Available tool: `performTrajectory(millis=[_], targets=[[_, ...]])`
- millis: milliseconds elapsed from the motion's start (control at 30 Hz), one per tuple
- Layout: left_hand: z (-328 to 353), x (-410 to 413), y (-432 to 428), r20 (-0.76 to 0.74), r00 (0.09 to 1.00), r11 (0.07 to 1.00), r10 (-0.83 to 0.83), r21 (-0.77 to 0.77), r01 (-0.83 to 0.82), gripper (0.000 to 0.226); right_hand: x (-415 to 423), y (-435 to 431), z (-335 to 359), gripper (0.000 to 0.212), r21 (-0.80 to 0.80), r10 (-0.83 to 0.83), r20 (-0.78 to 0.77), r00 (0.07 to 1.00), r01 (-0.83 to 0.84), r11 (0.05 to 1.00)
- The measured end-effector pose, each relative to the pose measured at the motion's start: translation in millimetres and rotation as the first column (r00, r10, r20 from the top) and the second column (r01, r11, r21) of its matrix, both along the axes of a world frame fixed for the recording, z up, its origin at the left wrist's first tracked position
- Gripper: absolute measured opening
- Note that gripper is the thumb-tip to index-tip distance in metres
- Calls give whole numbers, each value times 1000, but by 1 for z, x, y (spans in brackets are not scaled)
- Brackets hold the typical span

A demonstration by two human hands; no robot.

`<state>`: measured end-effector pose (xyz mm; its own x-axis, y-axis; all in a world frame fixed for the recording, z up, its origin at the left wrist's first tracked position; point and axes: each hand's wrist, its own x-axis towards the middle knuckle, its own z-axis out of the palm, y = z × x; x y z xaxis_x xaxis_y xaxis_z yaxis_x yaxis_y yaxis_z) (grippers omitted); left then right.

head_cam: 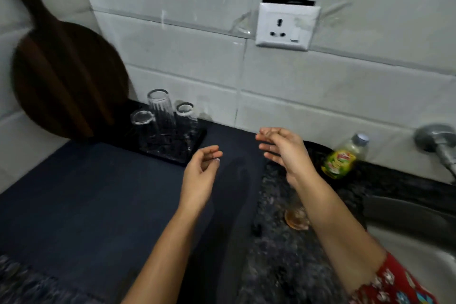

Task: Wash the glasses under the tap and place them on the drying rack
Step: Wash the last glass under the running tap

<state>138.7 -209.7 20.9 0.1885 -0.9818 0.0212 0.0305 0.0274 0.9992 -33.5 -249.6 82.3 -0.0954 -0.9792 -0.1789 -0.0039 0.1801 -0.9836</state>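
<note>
Head view, in which we list, item by item: white tiled wall [172, 52], running across the whole back of the scene. Dark blue mat [86, 192], laid over the left part of the worktop. Speckled granite counter [283, 266], bare to the right of the mat and running back to the wall. Round dark wooden board [64, 81], leaning against the wall at the far left, its lower edge on the worktop. Steel sink [419, 242], at the right edge, only partly in view. Red floral sleeve [394, 284], at the lower right, on the right arm. Left hand [201, 168], raised over the mat just in front of the rack, fingers loosely curled and holding nothing. Right hand [283, 148], raised above the edge where mat meets granite, fingers spread and relaxed, likewise holding nothing; we see the two hands apart from each other. Black drying rack [197, 140], at the back of the mat near the board. White wall socket [287, 27], above the hands. Plastic bottle [344, 158] with a green and yellow label, on the granite by the wall. Grey tap [439, 143], fixed to the wall above the sink. Tall glass [160, 108], upside down on the rack; short glass [142, 117] to its left and another short glass [185, 112] to its right, both also inverted. Amber-tinted glass [296, 217], on the granite, partly hidden behind the right forearm and blurred.
</note>
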Motion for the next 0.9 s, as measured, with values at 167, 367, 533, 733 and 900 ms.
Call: performTrajectory(millis=[167,367,533,733,900], targets=[[-18,-68,27,53,954,952,-294,105,288,47,-68,51,-16,15,-186,-112,-209,972,73,980],[-56,-136,39,169,785,803,-595,171,572,98,-126,99,-47,18,-184,-228,-273,934,182,966],[-68,-173,40,203,917,939,-344,87,334,74,-159,132,-58,13,-89,-251,-262,932,236,968],[-54,-200,60,182,950,965,-255,-13,262,59,-203,164,-70,18,-50,-237,-250,939,233,971],[-21,-257,94,154,924,931,-349,-59,361,65,-248,195,-77,52,-75,-46,-360,932,20,997]])
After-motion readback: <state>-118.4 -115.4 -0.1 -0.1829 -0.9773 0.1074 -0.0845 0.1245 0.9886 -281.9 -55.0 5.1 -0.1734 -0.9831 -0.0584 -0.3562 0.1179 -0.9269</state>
